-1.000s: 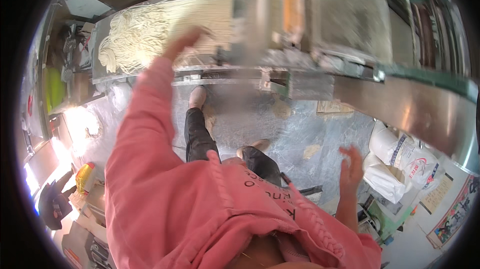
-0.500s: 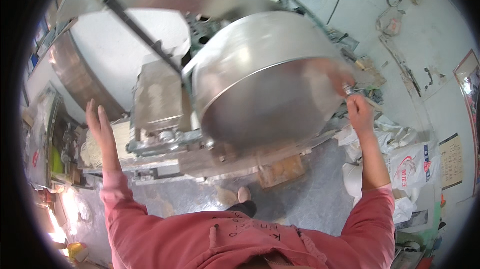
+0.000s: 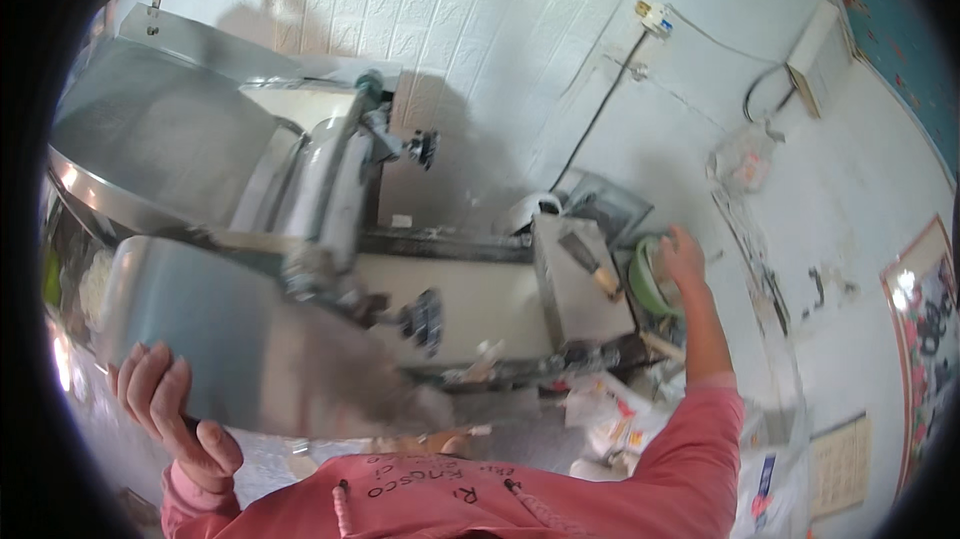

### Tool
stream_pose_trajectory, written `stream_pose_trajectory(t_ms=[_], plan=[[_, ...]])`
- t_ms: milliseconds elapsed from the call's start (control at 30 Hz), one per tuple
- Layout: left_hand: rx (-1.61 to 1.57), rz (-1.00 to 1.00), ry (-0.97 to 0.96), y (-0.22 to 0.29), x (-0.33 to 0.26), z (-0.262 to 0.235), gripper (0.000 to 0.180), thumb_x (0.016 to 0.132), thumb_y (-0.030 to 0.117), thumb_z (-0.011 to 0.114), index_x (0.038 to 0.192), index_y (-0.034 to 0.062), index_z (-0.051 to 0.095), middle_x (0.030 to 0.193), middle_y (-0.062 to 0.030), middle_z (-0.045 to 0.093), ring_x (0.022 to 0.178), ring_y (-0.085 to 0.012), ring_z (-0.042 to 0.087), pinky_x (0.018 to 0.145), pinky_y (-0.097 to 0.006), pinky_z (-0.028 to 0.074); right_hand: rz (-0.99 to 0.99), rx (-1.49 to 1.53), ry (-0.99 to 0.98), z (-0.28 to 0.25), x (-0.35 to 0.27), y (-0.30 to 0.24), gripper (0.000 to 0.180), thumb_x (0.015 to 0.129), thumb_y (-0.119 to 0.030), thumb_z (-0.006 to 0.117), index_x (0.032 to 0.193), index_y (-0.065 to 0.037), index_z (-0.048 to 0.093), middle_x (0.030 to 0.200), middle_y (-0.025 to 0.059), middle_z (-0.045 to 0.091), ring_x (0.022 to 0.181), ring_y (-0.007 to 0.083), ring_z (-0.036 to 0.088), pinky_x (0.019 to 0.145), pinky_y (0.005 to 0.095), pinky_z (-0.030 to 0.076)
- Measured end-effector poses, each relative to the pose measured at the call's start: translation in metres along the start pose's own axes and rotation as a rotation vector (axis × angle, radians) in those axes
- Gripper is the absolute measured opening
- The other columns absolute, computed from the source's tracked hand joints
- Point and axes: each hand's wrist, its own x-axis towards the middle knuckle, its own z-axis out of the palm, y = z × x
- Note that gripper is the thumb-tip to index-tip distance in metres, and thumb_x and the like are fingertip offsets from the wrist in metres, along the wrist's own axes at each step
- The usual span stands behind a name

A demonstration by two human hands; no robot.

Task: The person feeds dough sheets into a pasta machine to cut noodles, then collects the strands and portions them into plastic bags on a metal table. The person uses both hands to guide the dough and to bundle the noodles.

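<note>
My left hand (image 3: 175, 414) curls its fingers over the near left edge of a grey, round-cornered metal basin (image 3: 230, 329), held low in front of the machine; its right end is smeared. My right hand (image 3: 680, 259) reaches far right into a green bowl (image 3: 645, 279), fingers bent down; what they grip inside is hard to make out. Beside that bowl, a scraper with a wooden handle (image 3: 600, 274) lies on a metal box (image 3: 575, 289). Pale rollers (image 3: 325, 184) and dark knobs (image 3: 425, 319) show on the machine.
A wide metal pan (image 3: 160, 129) fills the upper left, next to the rollers. A pale flat bed (image 3: 460, 304) runs towards the metal box. Plastic bags (image 3: 610, 414) lie below it on the right. A black cable (image 3: 600, 114) hangs down the white wall.
My view has shifted. The large metal basin has come down and left, from my right hand to my left. My right hand has let go and moved to the green bowl.
</note>
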Motion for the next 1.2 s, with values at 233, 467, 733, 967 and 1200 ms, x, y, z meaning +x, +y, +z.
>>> stream_pose_trajectory(t_ms=[233, 467, 733, 967, 1200], plan=[[-0.062, -0.562, 0.187, 0.105, 0.046, 0.025, 0.047, 0.092, 0.018, 0.046, 0.134, 0.0012, 0.038, 0.147, -0.0183, 0.020, 0.131, -0.0349, 0.032, 0.100, -0.045, 0.038, -0.222, -0.139, 0.301, 0.070, 0.395, -0.013, 0.076, 0.081, -0.037, 0.062, 0.139, 0.000, 0.030, 0.144, 0.0217, 0.029, 0.134, 0.0338, 0.030, 0.109, 0.0434, 0.026], [0.013, -0.678, 0.246, 0.098, 0.037, 0.038, 0.065, 0.075, -0.013, 0.058, 0.134, 0.0064, 0.040, 0.147, -0.0147, 0.019, 0.129, -0.0307, 0.037, 0.099, -0.042, 0.044, -0.636, -0.386, -0.425, 0.089, 0.368, -0.091, 0.036, 0.081, -0.026, 0.058, 0.109, -0.005, 0.059, 0.096, 0.0185, 0.065, 0.093, 0.0338, 0.060, 0.085, 0.0447, 0.044], [0.277, -0.689, 0.176, 0.113, 0.058, 0.024, 0.071, 0.083, 0.034, 0.064, 0.139, 0.0058, 0.032, 0.147, -0.0198, 0.017, 0.135, -0.0369, 0.023, 0.103, -0.048, 0.034, -1.966, 0.944, -0.862, -0.091, 0.093, -0.288, 0.032, 0.071, -0.019, 0.071, 0.099, -0.004, 0.064, 0.085, 0.0088, 0.064, 0.078, 0.0257, 0.060, 0.081, 0.0402, 0.044], [0.103, -0.493, 0.043, 0.135, -0.035, 0.006, 0.074, 0.079, 0.036, 0.065, 0.138, 0.0047, 0.033, 0.142, -0.0233, 0.026, 0.131, -0.0430, 0.025, 0.106, -0.053, 0.024, -2.075, 1.066, -1.095, -0.128, 0.014, -0.352, 0.039, 0.077, -0.020, 0.069, 0.110, -0.001, 0.060, 0.089, 0.0096, 0.064, 0.078, 0.0255, 0.059, 0.075, 0.0362, 0.045], [-0.319, -1.137, -1.601, 0.097, -0.272, -0.137, 0.060, 0.082, 0.038, 0.058, 0.135, 0.0125, 0.042, 0.123, -0.0127, 0.055, 0.112, -0.0307, 0.054, 0.094, -0.043, 0.040, -1.610, 1.063, -1.558, -0.065, -0.248, -0.462, 0.026, 0.090, -0.020, 0.054, 0.108, -0.002, 0.060, 0.090, 0.0127, 0.066, 0.085, 0.0277, 0.063, 0.079, 0.0363, 0.047]])
